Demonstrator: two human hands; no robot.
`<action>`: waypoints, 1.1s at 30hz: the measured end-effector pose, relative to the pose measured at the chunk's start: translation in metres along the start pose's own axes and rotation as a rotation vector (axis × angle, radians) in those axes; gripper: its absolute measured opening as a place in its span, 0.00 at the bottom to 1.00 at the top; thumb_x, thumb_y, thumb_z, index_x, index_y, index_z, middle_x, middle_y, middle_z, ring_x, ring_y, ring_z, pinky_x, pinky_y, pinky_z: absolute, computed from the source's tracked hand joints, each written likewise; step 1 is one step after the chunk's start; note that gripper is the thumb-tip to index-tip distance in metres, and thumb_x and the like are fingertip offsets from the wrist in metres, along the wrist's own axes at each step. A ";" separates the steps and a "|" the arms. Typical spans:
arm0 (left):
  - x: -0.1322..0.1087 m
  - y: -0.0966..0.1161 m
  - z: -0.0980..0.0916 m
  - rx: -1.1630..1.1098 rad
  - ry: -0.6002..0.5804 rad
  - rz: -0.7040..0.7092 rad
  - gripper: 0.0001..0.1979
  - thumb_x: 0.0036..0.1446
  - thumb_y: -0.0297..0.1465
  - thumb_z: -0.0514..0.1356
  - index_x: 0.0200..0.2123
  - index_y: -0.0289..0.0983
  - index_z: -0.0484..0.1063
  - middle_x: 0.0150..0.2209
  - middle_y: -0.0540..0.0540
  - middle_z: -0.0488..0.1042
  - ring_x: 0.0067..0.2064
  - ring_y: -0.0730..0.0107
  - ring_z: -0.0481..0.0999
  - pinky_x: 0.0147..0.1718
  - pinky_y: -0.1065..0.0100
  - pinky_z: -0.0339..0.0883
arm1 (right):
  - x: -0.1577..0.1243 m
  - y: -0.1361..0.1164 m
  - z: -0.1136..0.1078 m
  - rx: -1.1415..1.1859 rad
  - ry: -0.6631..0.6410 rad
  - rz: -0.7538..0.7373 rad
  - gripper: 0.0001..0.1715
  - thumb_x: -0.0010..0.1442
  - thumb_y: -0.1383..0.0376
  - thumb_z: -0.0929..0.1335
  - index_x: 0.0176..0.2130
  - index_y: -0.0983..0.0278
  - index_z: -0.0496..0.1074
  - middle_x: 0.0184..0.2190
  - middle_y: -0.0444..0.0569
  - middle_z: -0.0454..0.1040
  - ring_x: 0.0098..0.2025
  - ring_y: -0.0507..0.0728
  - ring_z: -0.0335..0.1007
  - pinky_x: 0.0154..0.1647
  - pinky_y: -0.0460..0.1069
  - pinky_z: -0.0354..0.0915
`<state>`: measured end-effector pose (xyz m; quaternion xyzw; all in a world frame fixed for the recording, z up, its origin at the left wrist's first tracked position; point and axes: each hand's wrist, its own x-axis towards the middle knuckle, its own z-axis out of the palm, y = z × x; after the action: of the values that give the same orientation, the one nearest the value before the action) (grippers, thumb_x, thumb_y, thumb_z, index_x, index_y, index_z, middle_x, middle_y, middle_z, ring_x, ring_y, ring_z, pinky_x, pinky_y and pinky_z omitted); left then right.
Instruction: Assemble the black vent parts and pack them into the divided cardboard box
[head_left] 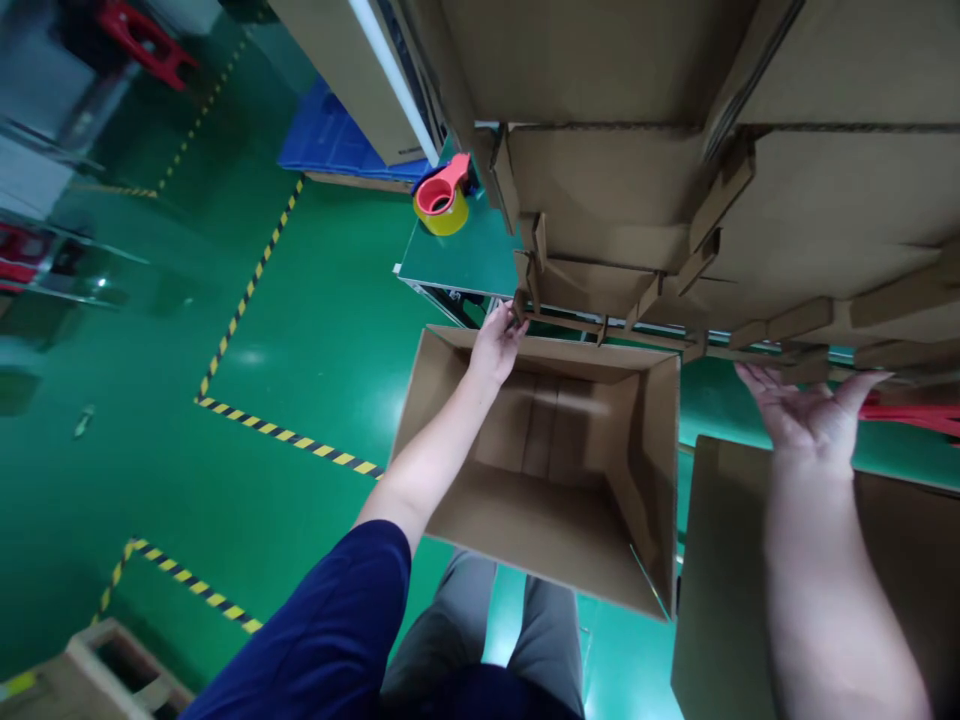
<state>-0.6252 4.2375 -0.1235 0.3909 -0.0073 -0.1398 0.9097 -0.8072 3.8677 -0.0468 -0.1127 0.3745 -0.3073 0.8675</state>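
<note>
A large cardboard divider (600, 190) with interlocking slotted strips fills the upper right, tilted in front of me. My left hand (498, 345) is closed round its lower left corner, above the rim of an open cardboard box (540, 510). Nothing can be seen inside that box. Farther right, my right hand (806, 412) is turned palm up under the divider's lower edge. Its thumb and fingers lie on either side of a strip there, holding the divider from below.
A tape dispenser (442, 195) with yellow tape sits on a green-topped table (457, 255). Another cardboard box (724, 560) stands under my right forearm. Blue sheeting (330, 130) lies farther back. Yellow-black tape (270, 428) marks the green floor.
</note>
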 end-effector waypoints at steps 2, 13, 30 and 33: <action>-0.004 0.002 0.008 -0.017 -0.012 0.028 0.22 0.56 0.47 0.71 0.47 0.40 0.78 0.53 0.45 0.78 0.63 0.57 0.72 0.65 0.55 0.59 | 0.001 0.000 -0.001 -0.045 0.013 -0.026 0.36 0.53 0.41 0.76 0.58 0.40 0.67 0.75 0.52 0.51 0.73 0.67 0.52 0.47 0.68 0.77; 0.003 0.046 0.041 -0.025 0.185 -0.257 0.14 0.53 0.32 0.71 0.43 0.37 0.79 0.41 0.45 0.81 0.52 0.61 0.79 0.57 0.59 0.68 | 0.002 0.004 -0.003 -0.284 -0.127 -0.151 0.48 0.64 0.35 0.64 0.71 0.57 0.54 0.72 0.67 0.56 0.67 0.69 0.64 0.54 0.66 0.74; 0.009 0.053 0.065 0.062 0.281 -0.305 0.05 0.59 0.25 0.59 0.39 0.38 0.73 0.34 0.46 0.80 0.40 0.62 0.80 0.53 0.53 0.73 | 0.008 0.010 0.016 -0.257 -0.090 -0.133 0.36 0.69 0.37 0.58 0.53 0.61 0.73 0.53 0.59 0.76 0.63 0.63 0.71 0.63 0.70 0.67; 0.018 0.048 0.067 0.016 0.290 -0.299 0.04 0.57 0.24 0.60 0.34 0.39 0.71 0.32 0.48 0.80 0.39 0.62 0.82 0.50 0.57 0.76 | 0.022 0.005 0.015 -0.238 -0.132 -0.176 0.35 0.65 0.37 0.64 0.57 0.58 0.71 0.55 0.56 0.75 0.64 0.64 0.70 0.62 0.71 0.67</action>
<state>-0.6048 4.2164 -0.0446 0.4111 0.1806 -0.2154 0.8672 -0.7826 3.8577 -0.0510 -0.2672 0.3393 -0.3274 0.8404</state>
